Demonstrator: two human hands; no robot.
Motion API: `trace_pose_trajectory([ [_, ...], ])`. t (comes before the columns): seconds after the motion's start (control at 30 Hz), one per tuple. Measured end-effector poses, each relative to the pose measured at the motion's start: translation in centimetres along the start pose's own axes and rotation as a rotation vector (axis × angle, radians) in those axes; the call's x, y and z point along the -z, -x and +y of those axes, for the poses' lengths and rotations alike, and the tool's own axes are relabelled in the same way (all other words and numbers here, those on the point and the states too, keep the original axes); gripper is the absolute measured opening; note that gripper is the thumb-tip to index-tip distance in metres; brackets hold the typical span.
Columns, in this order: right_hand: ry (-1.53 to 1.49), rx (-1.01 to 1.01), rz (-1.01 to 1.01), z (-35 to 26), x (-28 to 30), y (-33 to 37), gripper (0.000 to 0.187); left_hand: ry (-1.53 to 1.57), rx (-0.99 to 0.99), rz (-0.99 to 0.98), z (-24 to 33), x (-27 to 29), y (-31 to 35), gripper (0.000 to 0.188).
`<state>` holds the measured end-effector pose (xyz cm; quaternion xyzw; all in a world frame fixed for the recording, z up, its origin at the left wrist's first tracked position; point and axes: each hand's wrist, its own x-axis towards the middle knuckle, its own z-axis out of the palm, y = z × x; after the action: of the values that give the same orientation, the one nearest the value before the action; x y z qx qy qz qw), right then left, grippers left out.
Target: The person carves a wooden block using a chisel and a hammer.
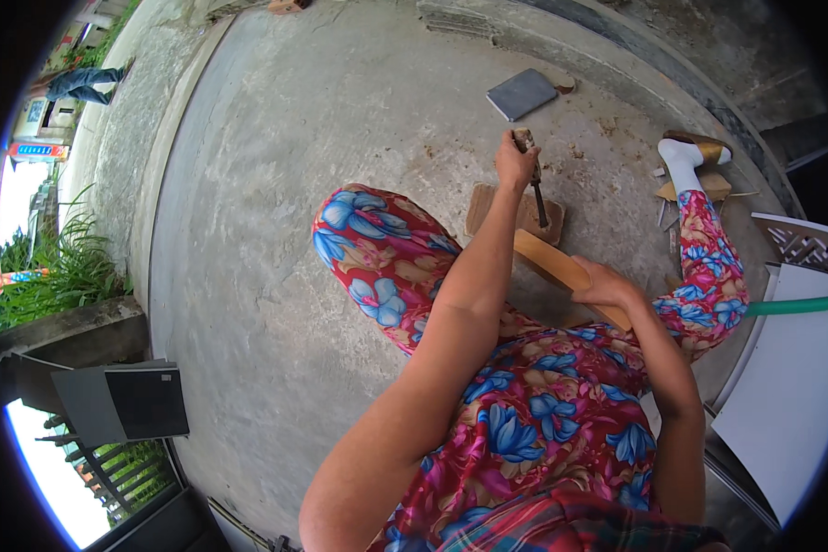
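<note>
My left hand (517, 166) closed round worn handle of slender dark metal tool (539, 198), between one and two o'clock; shaft points down at rough tan block (556, 224), contact hard to judge from here. My right hand (603, 283) grasps smooth, flat-sided wooden bar (554, 262) at three, slanting beside block. Left forearm (474, 294) crosses block, hiding part. Concrete floor (258, 239) grey, scuffed. Brown crumbs (607, 126) at two, flat dark slab (522, 95) at one, green hose (791, 306) at three, white panel (782, 386) at four.
</note>
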<state>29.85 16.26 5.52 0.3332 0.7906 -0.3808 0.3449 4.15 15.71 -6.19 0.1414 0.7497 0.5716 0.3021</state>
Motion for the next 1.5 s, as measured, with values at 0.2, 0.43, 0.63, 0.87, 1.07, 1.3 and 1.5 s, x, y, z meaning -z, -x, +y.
trace_pose_trajectory([
  [0.2,-0.143,0.039,0.007,-0.6,0.6,2.0,0.088,-0.115,-0.067,0.042,0.8,-2.4,1.3,0.051],
  [0.43,-0.168,0.047,0.245,0.9,1.8,-0.1,0.092,0.051,-0.127,-0.043,1.1,-2.3,0.4,0.05],
  [0.63,-0.136,-0.001,0.176,0.7,2.6,3.6,0.093,0.045,-0.121,-0.048,0.9,-1.8,-0.5,0.048],
  [0.87,-0.076,-0.044,0.305,3.3,6.8,8.8,0.092,-0.061,-0.206,0.088,-0.5,-2.0,-0.5,0.041],
  [1.07,-0.159,-0.056,0.568,5.1,9.3,9.6,0.091,-0.061,-0.122,0.009,1.5,-2.0,1.5,0.046],
  [1.3,-0.204,0.035,0.608,3.1,10.4,8.4,0.09,-0.045,-0.178,0.068,1.3,-1.9,2.0,0.041],
  [1.5,-0.162,0.141,0.603,-0.8,11.9,6.2,0.09,-0.037,-0.135,0.05,2.0,-1.6,2.7,0.043],
])
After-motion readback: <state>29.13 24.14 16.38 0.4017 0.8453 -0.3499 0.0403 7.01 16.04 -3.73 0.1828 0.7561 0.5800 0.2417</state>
